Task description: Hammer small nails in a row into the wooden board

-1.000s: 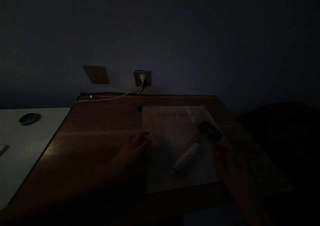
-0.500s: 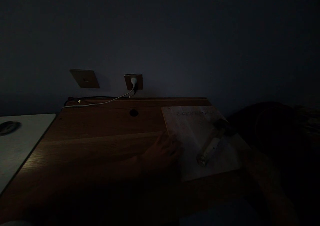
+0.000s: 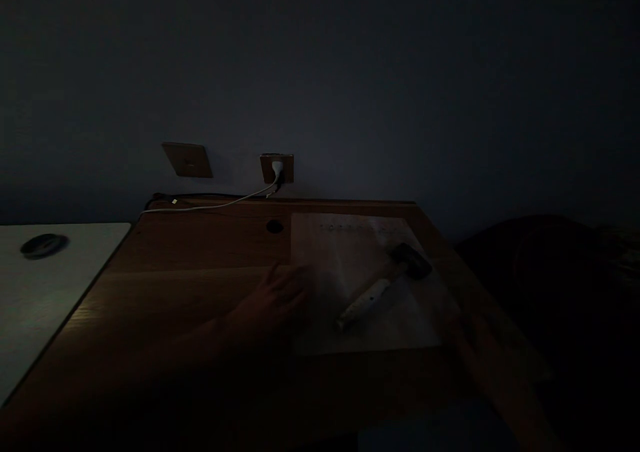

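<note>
The scene is very dark. A pale square board (image 3: 365, 272) lies on a brown wooden desk (image 3: 200, 285). On the board rests a mallet (image 3: 383, 285) with a dark head and a light handle, pointing toward me. My left hand (image 3: 280, 299) lies flat at the board's left edge, fingers stretched out and touching it. My right hand (image 3: 480, 342) sits at the board's near right corner. Its fingers are lost in shadow. Neither hand touches the mallet.
A white cable (image 3: 220, 202) runs along the desk's back edge to a wall socket (image 3: 277, 168). A second wall plate (image 3: 187, 159) is to its left. A cable hole (image 3: 274, 226) opens in the desk. A white table (image 3: 45, 285) with a dark round object (image 3: 44, 245) stands left.
The view swung left then back, so the board shifted across the picture. My left hand stays at the board's left edge. My right hand has slid back from the mallet head toward the near right corner.
</note>
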A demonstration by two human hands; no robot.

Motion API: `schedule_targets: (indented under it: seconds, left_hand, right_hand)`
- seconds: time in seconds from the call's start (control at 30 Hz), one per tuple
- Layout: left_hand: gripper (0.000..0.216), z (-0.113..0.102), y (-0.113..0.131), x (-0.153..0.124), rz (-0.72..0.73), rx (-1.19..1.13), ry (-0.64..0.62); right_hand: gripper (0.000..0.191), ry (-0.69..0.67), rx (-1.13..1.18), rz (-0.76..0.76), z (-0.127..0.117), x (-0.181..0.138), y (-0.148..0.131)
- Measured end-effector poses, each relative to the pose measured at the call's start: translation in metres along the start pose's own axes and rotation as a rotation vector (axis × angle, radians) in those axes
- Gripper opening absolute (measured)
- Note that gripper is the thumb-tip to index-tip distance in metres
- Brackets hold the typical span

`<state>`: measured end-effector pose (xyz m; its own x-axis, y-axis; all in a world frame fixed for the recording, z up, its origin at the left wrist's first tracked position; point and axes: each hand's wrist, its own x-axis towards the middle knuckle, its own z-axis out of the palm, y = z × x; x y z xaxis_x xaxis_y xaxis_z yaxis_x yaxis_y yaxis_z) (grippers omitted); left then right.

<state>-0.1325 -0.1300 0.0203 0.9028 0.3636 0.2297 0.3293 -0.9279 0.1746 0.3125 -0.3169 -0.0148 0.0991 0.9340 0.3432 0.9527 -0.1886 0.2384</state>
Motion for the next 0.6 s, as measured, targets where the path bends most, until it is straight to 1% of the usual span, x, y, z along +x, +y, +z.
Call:
schedule_targets:
  seconds: [0.07,0.1,0.13,0.2,0.27,0.33,0.4,0.43,0.5,0.57,0.6]
  left_hand:
    - [0.044,-0.014,-0.009,-0.031,-0.084,0.035,-0.030]
    - [0.045,-0.022,-0.012,-0.047,-0.112,0.050,-0.039]
    - [0.046,-0.028,-0.016,-0.062,-0.114,0.061,-0.043]
    - [0.051,-0.037,-0.020,-0.091,-0.148,0.092,-0.050]
    - [0.056,-0.038,-0.022,-0.117,-0.161,0.134,-0.017]
    - [0.061,-0.033,-0.022,-0.138,-0.176,0.155,0.037]
    - [0.065,-0.025,-0.021,-0.153,-0.198,0.161,0.082]
    - [0.065,-0.023,-0.022,-0.158,-0.217,0.160,0.091]
    - [0.062,-0.023,-0.026,-0.160,-0.247,0.143,0.076]
    - [0.053,-0.031,-0.034,-0.151,-0.275,0.082,0.036]
    - [0.046,-0.037,-0.040,-0.141,-0.277,0.035,0.029]
  right_hand:
    - [0.050,-0.024,-0.130,-0.155,-0.010,-0.009,-0.029]
    - [0.050,-0.024,-0.160,-0.201,-0.014,-0.012,-0.042]
    - [0.050,-0.030,-0.163,-0.287,-0.018,-0.014,-0.055]
    - [0.052,-0.021,-0.168,-0.324,-0.024,-0.016,-0.074]
    - [0.052,-0.013,-0.147,-0.349,-0.025,-0.017,-0.087]
    - [0.052,-0.013,-0.113,-0.369,-0.024,-0.016,-0.093]
    - [0.054,-0.014,-0.081,-0.390,-0.025,-0.012,-0.096]
    - [0.054,-0.015,-0.067,-0.380,-0.027,-0.007,-0.096]
    - [0.053,-0.013,-0.007,-0.308,-0.035,0.011,-0.099]
    - [0.048,-0.048,0.118,-0.162,-0.045,0.043,-0.107]
    - [0.048,-0.041,0.188,-0.077,-0.049,0.064,-0.113]
